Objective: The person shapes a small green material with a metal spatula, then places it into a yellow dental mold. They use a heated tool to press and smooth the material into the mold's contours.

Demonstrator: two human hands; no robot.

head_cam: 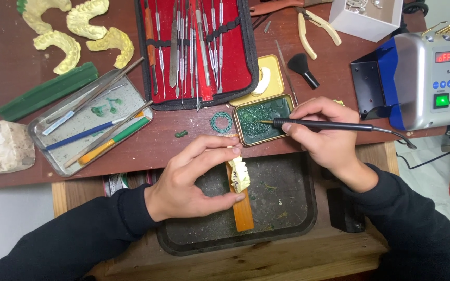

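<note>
**Tooth model in hand, wax tool at the tin**

Tooth model (240,174), pale yellow, sits pinched in the left hand (196,179) over a dark tray (282,218), resting against an orange strip (242,211) that the same fingers steady.

Starting at the far left of the surface (6,73): a rough white block (2,145), a green bar (48,91), and above it four spare yellow casts (76,36), none of them being handled. Next comes a metal tray (87,122) of pencils and green scraps, then a red case (196,49) of steel instruments, all lying in their loops. A small green ring (221,122) lies loose just below the case.

Right of centre, the right hand (321,132) is closed around a black heated tool (329,125) like a pen, its tip dipped into the green wax tin (261,119). The tool's cord runs off toward the blue-and-silver heater unit (428,78), whose green light is lit (so the tip is likely hot).

Judging by this, wax is being picked up and not yet carried to the model; I cannot make out any green wax on the teeth, so the build-up seems early or between additions.
</note>
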